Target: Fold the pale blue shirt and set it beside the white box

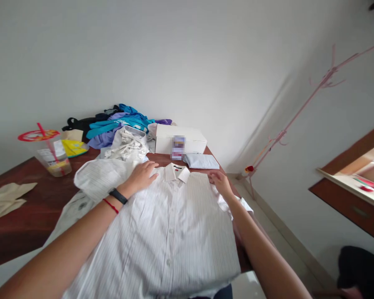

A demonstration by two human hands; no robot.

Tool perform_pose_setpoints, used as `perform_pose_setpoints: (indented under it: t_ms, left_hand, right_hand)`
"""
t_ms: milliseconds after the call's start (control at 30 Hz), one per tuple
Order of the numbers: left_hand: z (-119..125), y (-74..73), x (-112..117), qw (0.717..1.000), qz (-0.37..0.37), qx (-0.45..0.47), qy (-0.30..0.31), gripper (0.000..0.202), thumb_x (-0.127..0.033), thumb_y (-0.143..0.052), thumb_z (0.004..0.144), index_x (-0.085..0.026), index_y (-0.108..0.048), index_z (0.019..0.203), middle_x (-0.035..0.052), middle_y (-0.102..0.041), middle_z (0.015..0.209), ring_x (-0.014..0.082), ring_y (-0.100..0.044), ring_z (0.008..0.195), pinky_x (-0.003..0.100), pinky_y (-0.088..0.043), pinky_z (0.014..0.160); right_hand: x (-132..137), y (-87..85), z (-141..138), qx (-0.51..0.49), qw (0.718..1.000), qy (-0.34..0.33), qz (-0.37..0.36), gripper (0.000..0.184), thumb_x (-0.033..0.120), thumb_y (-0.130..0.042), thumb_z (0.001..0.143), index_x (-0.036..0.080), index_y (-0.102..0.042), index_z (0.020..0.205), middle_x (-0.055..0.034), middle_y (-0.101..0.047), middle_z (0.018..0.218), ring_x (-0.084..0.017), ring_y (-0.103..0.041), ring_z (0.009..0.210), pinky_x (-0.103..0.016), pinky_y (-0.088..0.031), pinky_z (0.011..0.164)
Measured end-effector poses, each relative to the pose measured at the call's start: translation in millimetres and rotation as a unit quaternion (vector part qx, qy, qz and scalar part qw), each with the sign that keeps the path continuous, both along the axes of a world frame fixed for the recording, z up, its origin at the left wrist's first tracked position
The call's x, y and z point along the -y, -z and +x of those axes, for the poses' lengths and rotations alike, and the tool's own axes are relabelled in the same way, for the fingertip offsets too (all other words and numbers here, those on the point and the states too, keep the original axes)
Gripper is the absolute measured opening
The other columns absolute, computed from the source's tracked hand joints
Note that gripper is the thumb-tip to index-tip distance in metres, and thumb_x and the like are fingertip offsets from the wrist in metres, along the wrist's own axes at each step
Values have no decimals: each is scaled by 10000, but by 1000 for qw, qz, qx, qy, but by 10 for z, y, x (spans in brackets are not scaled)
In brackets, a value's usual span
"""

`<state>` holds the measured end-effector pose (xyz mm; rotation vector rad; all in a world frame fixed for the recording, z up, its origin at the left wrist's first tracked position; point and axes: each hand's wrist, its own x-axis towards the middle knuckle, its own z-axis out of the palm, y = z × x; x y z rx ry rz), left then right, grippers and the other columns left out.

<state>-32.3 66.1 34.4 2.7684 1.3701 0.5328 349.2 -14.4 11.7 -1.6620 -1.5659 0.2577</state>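
A white striped button-up shirt [187, 224] lies front up on the table, its collar [177, 172] away from me and its lower edge near my body. My left hand [141, 178] rests flat by the shoulder left of the collar, fingers stretched out. At the opposite shoulder, my right hand [221, 182] has its fingers curled on the shirt's edge. The sleeve [101, 176] on the left spreads out beside my left wrist. Some white fabric, partly hidden by my right forearm, sticks out past the table's right side.
Heaped clothes [121, 124], a white box [182, 137] and a pale flat packet [202, 161] sit at the back. A lidded plastic cup with a straw [54, 155] and napkins [9, 199] stand left. A pink coat rack [294, 116] leans in view beyond the table's right edge.
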Motion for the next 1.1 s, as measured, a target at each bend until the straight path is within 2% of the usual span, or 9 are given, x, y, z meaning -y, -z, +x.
perform_pose_setpoints:
  t_ms: [100,233,367,533,767,967,1100]
  left_hand:
    - [14,168,-6,999,-16,-23,17,463,-395,-538,988,-196,-548,1406,152,-577,1463,336,-464,1416,488,-349,1156]
    - [56,184,8,998,-33,-47,21,426,-424,-521,1000,-222,-569,1372,127,-600,1437,311,-507,1372,470,-353,1132]
    - [68,155,0,996,-41,-72,24,409,-418,-493,1014,-226,-577,1365,116,-573,1469,287,-520,1361,454,-345,1133]
    - [47,194,-18,996,-38,-74,24,414,-433,-486,1018,-245,-577,1375,109,-555,1494,278,-513,1375,446,-326,1155]
    - [38,217,-52,996,-39,-82,16,427,-448,-486,1013,-240,-589,1371,109,-552,1497,302,-523,1360,479,-321,1170]
    - [57,215,-46,996,-36,-87,8,427,-452,-483,1009,-249,-602,1365,85,-559,1485,307,-556,1317,489,-344,1161]
    - [67,198,-36,995,-40,-86,10,423,-446,-476,1008,-266,-600,1371,84,-560,1482,302,-563,1319,487,-345,1161]
  right_hand:
    - [-60,230,25,-7,1000,-13,-11,377,272,-420,886,186,-743,1062,-96,-768,1054,-259,-682,1068,-400,-516,972]
    - [-49,348,3,1,998,-62,-16,393,187,-453,840,197,-752,1095,-97,-768,1139,-272,-685,1101,-391,-500,995]
    - [-40,352,11,-11,998,-53,-12,412,154,-483,823,193,-752,1132,-97,-769,1152,-279,-690,1104,-397,-502,998]
    - [-27,360,32,-31,999,-25,-2,360,222,-544,841,165,-747,1133,-114,-774,1109,-282,-703,1021,-417,-513,973]
    - [-23,349,27,-32,999,-23,9,319,257,-563,853,165,-764,1083,-82,-784,1016,-243,-699,914,-350,-514,879]
    - [-44,379,56,-33,999,7,6,323,415,-625,859,172,-773,1013,-56,-765,881,-221,-652,786,-325,-495,769]
    - [-9,312,34,-39,998,35,22,369,464,-631,842,158,-777,985,-42,-722,784,-194,-592,686,-303,-449,674]
